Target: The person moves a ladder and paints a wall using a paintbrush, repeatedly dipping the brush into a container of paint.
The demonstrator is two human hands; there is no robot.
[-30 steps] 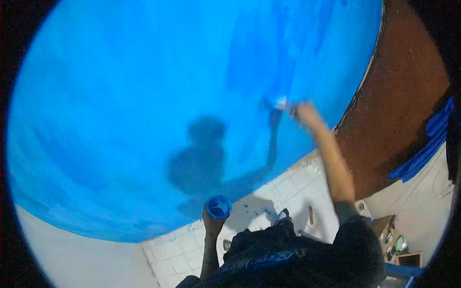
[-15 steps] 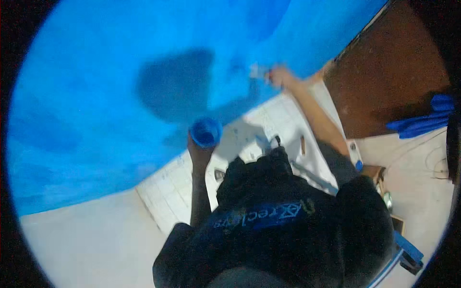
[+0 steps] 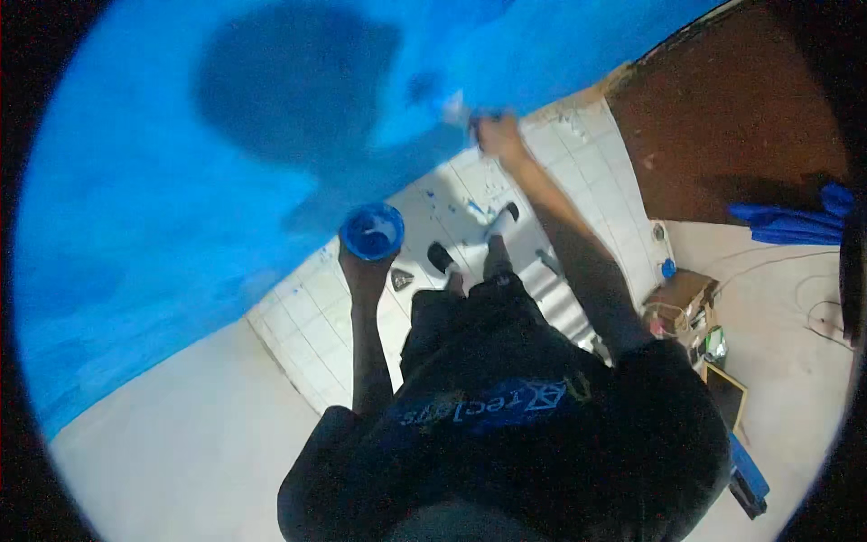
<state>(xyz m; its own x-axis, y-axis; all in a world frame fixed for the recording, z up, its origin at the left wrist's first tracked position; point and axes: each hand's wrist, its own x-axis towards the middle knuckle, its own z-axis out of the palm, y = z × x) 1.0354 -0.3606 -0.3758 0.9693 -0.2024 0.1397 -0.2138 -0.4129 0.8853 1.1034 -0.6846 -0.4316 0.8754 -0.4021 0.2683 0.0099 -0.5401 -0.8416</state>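
My left hand [image 3: 367,273] is wrapped round a blue tub of paint [image 3: 390,237], held upright in front of me with its open top facing up. Blue paint lies inside it. Out ahead, my right hand [image 3: 498,135] is closed on a paintbrush [image 3: 454,107], whose pale, blurred end is at the blue wall [image 3: 117,244]. Motion blur hides the brush's details and whether it touches the wall. The wall's blue is patchy, with darker and lighter strokes. My shadow falls across it.
White floor tiles [image 3: 321,339] with blue splashes lie below. A shiny metal surface [image 3: 564,303] is beside my legs. To the right are a brown panel [image 3: 722,108], a blue cloth [image 3: 799,219], a cardboard box [image 3: 682,294] with items, and thin cables [image 3: 768,256].
My right hand has moved left and slightly nearer the top with the paintbrush. The tub has shifted slightly left and up. The view has tilted, showing my feet and more floor.
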